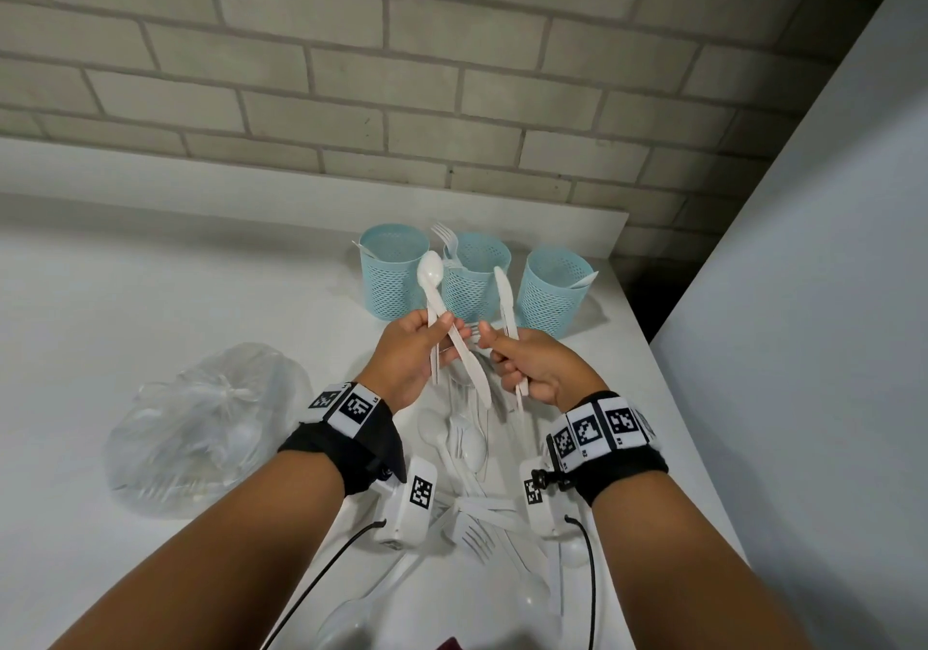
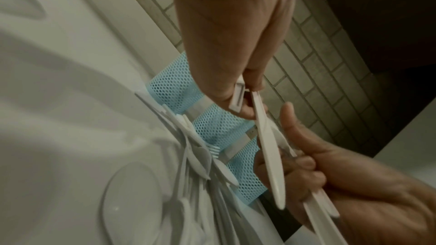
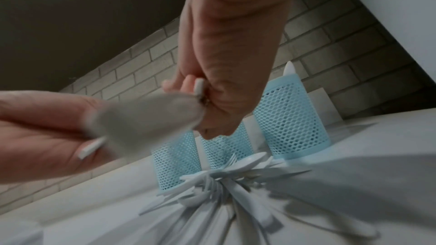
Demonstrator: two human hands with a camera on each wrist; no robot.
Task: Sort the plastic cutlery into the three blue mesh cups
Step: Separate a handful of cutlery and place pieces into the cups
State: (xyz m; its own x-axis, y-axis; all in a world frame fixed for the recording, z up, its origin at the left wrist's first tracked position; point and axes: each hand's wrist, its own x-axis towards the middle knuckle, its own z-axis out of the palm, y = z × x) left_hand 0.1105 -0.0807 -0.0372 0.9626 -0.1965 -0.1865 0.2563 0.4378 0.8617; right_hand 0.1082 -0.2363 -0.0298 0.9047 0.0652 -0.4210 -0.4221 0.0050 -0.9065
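Three blue mesh cups stand in a row at the back of the table: the left cup (image 1: 394, 283), the middle cup (image 1: 477, 278) with forks (image 1: 444, 237) sticking out, and the right cup (image 1: 552, 298) with a white piece at its rim. My left hand (image 1: 444, 335) grips a white spoon (image 1: 431, 273) with its bowl up, plus a knife (image 1: 469, 368) that slants down toward me. Close beside it, my right hand (image 1: 497, 353) grips another knife (image 1: 504, 298) upright. Both hands hover just in front of the cups. A loose pile of white cutlery (image 1: 472, 448) lies below my wrists.
A knotted clear plastic bag (image 1: 201, 423) lies on the white table (image 1: 150, 298) to the left. A brick wall (image 1: 452, 72) rises behind the cups. The table's right edge runs close to the right cup, with a pale wall panel (image 1: 803, 298) beyond.
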